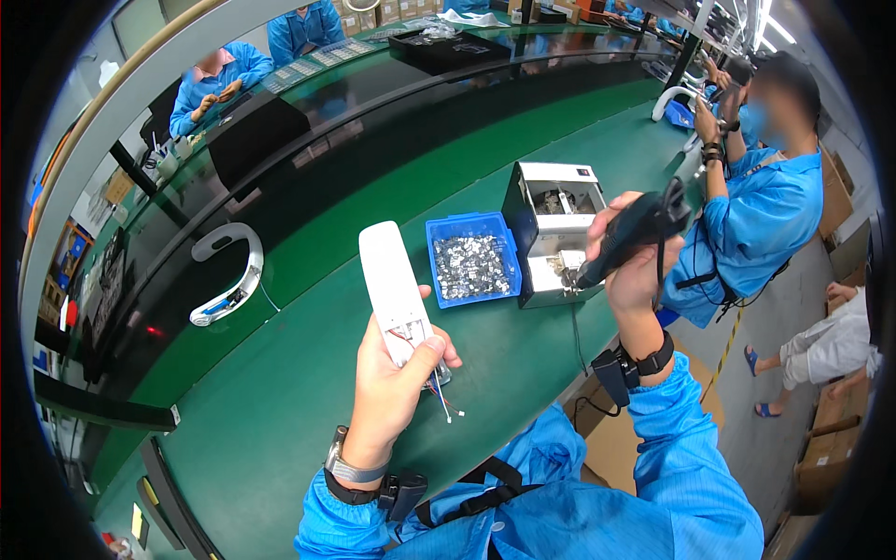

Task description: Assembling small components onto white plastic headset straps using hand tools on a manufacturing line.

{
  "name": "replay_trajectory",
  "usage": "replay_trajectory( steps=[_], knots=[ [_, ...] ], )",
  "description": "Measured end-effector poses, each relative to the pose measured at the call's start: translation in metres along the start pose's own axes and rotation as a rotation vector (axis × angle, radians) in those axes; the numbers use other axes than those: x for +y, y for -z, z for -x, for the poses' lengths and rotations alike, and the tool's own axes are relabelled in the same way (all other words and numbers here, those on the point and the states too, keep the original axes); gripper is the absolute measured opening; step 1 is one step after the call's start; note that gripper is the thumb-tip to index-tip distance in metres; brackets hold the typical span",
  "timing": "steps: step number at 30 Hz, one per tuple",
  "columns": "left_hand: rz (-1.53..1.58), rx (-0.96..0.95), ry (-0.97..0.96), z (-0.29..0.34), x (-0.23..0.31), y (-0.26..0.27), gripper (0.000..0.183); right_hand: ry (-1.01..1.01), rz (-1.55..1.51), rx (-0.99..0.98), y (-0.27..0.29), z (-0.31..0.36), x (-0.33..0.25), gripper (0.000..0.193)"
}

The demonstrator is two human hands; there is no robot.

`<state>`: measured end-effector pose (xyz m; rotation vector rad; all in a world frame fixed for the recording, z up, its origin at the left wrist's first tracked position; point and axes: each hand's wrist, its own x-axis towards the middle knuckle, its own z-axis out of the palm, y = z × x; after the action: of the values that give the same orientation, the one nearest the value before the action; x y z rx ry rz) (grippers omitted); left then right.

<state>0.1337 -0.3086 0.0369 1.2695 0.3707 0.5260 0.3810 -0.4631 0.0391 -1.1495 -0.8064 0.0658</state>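
Observation:
My left hand (387,383) grips a long white plastic housing (387,271), tilted upright over the green bench. Thin coloured wires with small white connectors (449,417) dangle from the housing's lower end below my thumb. My right hand (635,275) is wrapped round a dark electric screwdriver (639,229). Its tip points down and left into the front opening of a box-shaped screw feeder (558,224); whether a screw sits on the tip is too small to tell. Between the housing and the feeder stands a blue bin (474,300) full of small black and silver parts.
A curved white device (252,271) lies on the dark-green conveyor (322,219) at left. At right, close to the bench, a co-worker in blue (761,215) holds a tool. Others sit across the line. Cardboard boxes (826,457) stand on the floor at right.

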Motion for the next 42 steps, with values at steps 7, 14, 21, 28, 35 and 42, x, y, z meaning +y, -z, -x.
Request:
replay_trajectory(
  steps=[7, 14, 21, 28, 35, 42],
  knots=[
    [-0.014, 0.004, -0.012, -0.002, -0.001, 0.001, 0.049, 0.052, -0.033, 0.007, 0.001, 0.002, 0.006, 0.099],
    [-0.020, 0.007, 0.001, -0.001, 0.000, -0.001, 0.049, 0.069, -0.004, 0.001, -0.001, 0.000, 0.006, 0.098],
    [-0.009, -0.008, -0.014, -0.001, -0.002, 0.000, 0.050, 0.007, 0.007, -0.040, -0.001, -0.004, 0.004, 0.094],
    [0.029, -0.036, -0.021, 0.000, -0.001, 0.001, 0.051, 0.060, 0.012, -0.016, -0.006, -0.004, -0.014, 0.095],
    [0.035, -0.036, -0.008, 0.000, -0.001, 0.002, 0.051, 0.061, 0.046, 0.006, -0.004, -0.001, 0.000, 0.097],
    [0.027, -0.035, -0.010, -0.002, -0.003, 0.002, 0.050, 0.052, 0.014, -0.005, -0.004, -0.003, 0.005, 0.097]
  ],
)
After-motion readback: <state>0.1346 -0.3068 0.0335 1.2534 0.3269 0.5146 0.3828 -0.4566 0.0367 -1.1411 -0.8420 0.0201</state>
